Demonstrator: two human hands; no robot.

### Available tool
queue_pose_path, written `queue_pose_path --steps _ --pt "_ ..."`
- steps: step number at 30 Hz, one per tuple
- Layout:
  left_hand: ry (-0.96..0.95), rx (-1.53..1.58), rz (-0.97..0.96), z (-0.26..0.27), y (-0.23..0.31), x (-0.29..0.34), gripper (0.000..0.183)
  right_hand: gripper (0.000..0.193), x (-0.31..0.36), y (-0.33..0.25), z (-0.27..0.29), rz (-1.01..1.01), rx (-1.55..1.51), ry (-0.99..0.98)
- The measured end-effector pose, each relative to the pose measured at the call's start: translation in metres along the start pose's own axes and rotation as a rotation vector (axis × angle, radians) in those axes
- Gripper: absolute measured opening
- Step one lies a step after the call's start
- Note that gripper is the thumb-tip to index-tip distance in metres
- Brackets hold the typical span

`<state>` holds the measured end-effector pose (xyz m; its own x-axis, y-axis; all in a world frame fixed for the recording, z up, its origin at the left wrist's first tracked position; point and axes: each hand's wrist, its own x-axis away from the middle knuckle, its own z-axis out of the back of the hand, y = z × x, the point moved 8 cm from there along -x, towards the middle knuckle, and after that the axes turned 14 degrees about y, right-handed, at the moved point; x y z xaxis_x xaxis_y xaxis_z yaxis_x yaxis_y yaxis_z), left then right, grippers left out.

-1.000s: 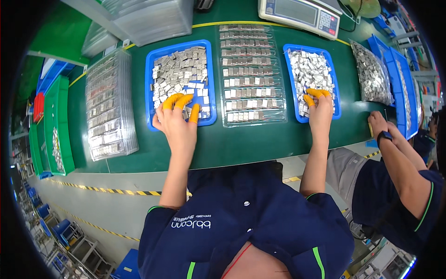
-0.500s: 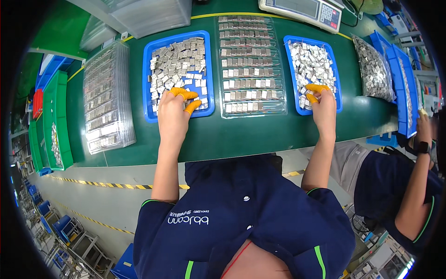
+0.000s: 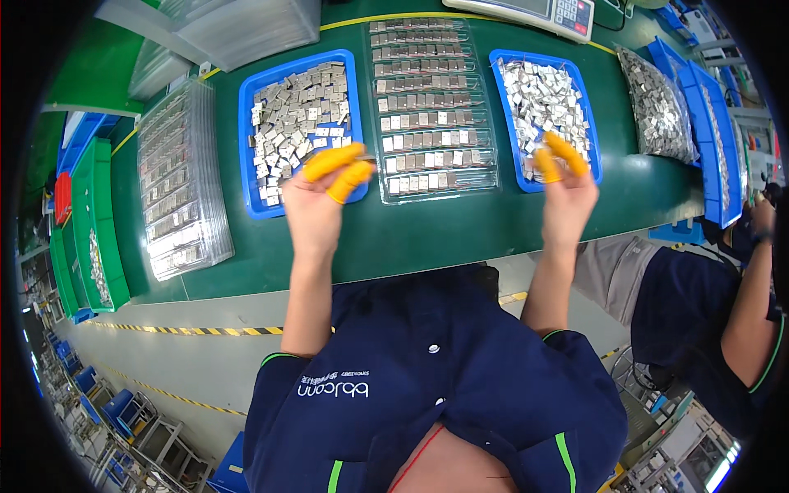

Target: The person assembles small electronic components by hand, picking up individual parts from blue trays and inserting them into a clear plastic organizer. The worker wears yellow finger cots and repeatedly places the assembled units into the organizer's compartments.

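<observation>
My left hand [image 3: 320, 193], with yellow finger cots, pinches a small flat metal piece [image 3: 369, 158] between its fingertips. It is over the near right corner of a blue tray [image 3: 249, 193] of loose, rectangular metal pieces [image 3: 300, 103]. My right hand [image 3: 569, 189], also in yellow finger cots, has its fingers bent together above a second blue tray [image 3: 597, 164] of shiny silver-white pieces [image 3: 542, 94]. Motion blurs its fingertips, and what they hold cannot be made out. Between the trays lies a clear plastic blister tray [image 3: 440, 197] with rows of similar metal pieces.
Stacked clear blister trays [image 3: 185, 181] and a green bin [image 3: 103, 222] stand at left. On the right are a bag of metal pieces [image 3: 656, 103] and a blue bin [image 3: 708, 148]. A scale [image 3: 567, 16] sits at the back. A co-worker's arm [image 3: 746, 312] shows at far right.
Both hands have lifted off the pieces in their trays. My left hand has moved right toward the blister tray with a metal piece at its fingertips. The whole view has shifted slightly.
</observation>
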<state>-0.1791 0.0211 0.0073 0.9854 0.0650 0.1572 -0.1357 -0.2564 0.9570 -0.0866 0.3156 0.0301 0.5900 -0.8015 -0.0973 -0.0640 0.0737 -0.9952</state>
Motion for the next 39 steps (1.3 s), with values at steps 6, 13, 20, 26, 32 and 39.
queue_pose_path --steps 6,13,20,26,32,39 --pt "-0.288 0.043 0.276 -0.042 -0.032 0.026 0.022 0.026 0.050 0.025 -0.048 -0.381 -0.227 -0.317" --pt "-0.312 0.009 0.241 -0.053 -0.035 0.031 0.023 0.026 0.058 0.017 -0.053 -0.417 -0.161 -0.343" --pt "-0.243 0.040 0.286 -0.058 -0.038 0.034 0.024 0.025 0.059 0.013 -0.048 -0.329 -0.081 -0.383" --pt "-0.249 -0.027 0.266 -0.057 -0.040 0.035 0.019 0.023 0.059 -0.001 -0.045 -0.126 0.122 -0.382" --pt "-0.290 -0.180 0.121 -0.057 -0.030 0.037 0.019 0.021 0.057 -0.011 -0.043 -0.032 0.255 -0.473" --pt "-0.415 -0.110 0.293 -0.064 -0.033 0.048 0.017 0.022 0.064 0.015 -0.046 -0.434 -0.072 -0.608"
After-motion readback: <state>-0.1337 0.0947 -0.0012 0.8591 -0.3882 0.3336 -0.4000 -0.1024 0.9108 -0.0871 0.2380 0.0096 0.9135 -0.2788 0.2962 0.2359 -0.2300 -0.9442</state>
